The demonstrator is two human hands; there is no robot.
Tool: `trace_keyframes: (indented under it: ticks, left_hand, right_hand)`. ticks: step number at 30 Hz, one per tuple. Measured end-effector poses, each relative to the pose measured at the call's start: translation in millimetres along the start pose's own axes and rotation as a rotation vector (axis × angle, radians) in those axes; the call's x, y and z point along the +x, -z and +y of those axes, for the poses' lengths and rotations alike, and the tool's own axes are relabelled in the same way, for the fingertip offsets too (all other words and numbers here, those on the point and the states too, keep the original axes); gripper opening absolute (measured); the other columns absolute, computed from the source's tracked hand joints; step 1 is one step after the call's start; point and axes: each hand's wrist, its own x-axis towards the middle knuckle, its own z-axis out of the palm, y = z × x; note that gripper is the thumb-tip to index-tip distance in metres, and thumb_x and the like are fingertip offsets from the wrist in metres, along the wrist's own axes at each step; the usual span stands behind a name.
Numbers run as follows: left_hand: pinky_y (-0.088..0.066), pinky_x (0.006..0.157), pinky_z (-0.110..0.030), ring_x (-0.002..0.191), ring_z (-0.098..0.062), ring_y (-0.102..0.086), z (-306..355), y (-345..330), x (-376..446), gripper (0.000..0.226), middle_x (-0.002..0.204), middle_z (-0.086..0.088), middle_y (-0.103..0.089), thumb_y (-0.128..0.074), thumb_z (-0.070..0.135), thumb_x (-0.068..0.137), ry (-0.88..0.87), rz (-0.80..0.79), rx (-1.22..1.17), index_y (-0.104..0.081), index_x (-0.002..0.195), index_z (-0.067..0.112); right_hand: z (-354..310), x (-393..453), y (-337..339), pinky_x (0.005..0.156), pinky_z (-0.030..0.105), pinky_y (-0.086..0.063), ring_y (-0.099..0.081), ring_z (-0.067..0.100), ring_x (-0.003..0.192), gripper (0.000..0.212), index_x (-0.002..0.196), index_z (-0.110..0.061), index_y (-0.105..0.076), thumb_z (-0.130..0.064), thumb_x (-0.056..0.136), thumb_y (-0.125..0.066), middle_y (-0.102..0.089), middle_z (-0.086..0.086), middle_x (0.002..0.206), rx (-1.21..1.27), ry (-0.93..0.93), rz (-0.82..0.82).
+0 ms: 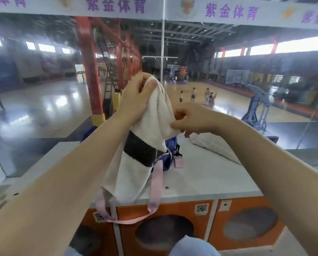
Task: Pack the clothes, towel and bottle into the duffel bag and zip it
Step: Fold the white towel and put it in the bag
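A white towel (136,170) with a dark band across it hangs in the air in front of me. My left hand (136,97) grips its top corner, raised high. My right hand (189,119) pinches the towel's right edge a little lower. Behind the towel, a blue duffel bag (170,148) lies on the white cabinet top (210,178); the towel hides most of it. Its pink straps (156,187) trail over the cabinet's front edge. A light folded cloth (211,145) lies on the top to the right of the bag. No bottle is in view.
The cabinet front below holds orange locker doors (165,228) with round dark windows. A glass wall (162,52) stands right behind the cabinet, with a sports hall beyond it. Something light blue (191,246) shows at the bottom edge.
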Motion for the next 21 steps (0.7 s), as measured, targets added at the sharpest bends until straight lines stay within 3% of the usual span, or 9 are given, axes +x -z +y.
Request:
trace_keyframes:
  ticks: [2,4,6,9,14,16,21]
  left_hand:
    - [-0.043,0.081,-0.017,0.096,-0.004,-0.058,-2,-17,5,0.016,0.106,0.006,-0.063,-0.050,0.034,0.097,-0.005,-0.008,-0.020,-0.059,0.105,0.023]
    - [-0.044,0.082,-0.020,0.096,-0.006,-0.058,-8,-30,12,0.015,0.107,0.005,-0.062,-0.050,0.035,0.098,0.013,0.001,-0.036,-0.058,0.104,0.024]
    - [-0.043,0.079,-0.022,0.089,-0.006,-0.056,-14,-44,21,0.013,0.100,0.007,-0.061,-0.050,0.034,0.098,0.029,0.017,-0.040,-0.057,0.100,0.023]
    - [-0.039,0.068,-0.018,0.078,-0.003,-0.049,-14,-61,35,0.011,0.088,0.010,-0.054,-0.049,0.030,0.099,0.043,-0.037,0.022,-0.053,0.097,0.021]
    - [-0.036,0.063,-0.020,0.075,-0.003,-0.047,-7,-85,59,0.016,0.089,0.008,-0.054,-0.046,0.031,0.100,0.069,-0.144,0.102,-0.052,0.100,0.017]
    - [-0.037,0.063,-0.016,0.078,-0.005,-0.048,0,-87,68,0.016,0.091,0.007,-0.055,-0.045,0.032,0.100,0.055,-0.100,0.071,-0.052,0.101,0.017]
    - [-0.035,0.065,-0.019,0.083,-0.010,-0.048,8,-80,90,0.018,0.096,0.003,-0.055,-0.043,0.033,0.101,0.011,-0.152,0.143,-0.053,0.102,0.018]
  right_hand:
    - [16,-8,16,0.065,0.051,-0.059,-0.071,0.024,0.069,0.027,0.097,-0.010,-0.060,-0.030,0.080,-0.053,-0.068,0.013,0.091,-0.026,-0.032,0.046]
    - [27,-10,35,0.074,0.056,-0.055,-0.069,0.036,0.080,0.031,0.101,0.004,-0.056,-0.022,0.086,-0.051,-0.064,0.020,0.091,-0.050,-0.052,0.136]
    - [39,-6,54,0.072,0.050,-0.056,-0.067,0.035,0.078,0.025,0.101,0.004,-0.054,-0.018,0.091,-0.048,-0.059,0.013,0.086,-0.098,-0.033,0.262]
    - [54,9,79,0.065,0.034,-0.044,-0.055,0.023,0.075,0.010,0.091,-0.016,-0.051,-0.020,0.093,-0.042,-0.055,-0.002,0.082,-0.305,-0.027,0.360]
    - [74,29,113,0.074,0.030,-0.036,-0.050,0.023,0.091,0.023,0.112,-0.010,-0.055,-0.016,0.098,-0.037,-0.059,0.009,0.108,-0.457,-0.040,0.372]
    - [81,33,126,0.076,0.031,-0.036,-0.049,0.024,0.092,0.025,0.114,-0.009,-0.054,-0.016,0.098,-0.037,-0.060,0.014,0.114,-0.454,-0.026,0.427]
    - [71,31,142,0.076,0.031,-0.036,-0.050,0.025,0.094,0.027,0.122,-0.011,-0.051,-0.016,0.099,-0.036,-0.057,0.012,0.115,-0.474,-0.010,0.461]
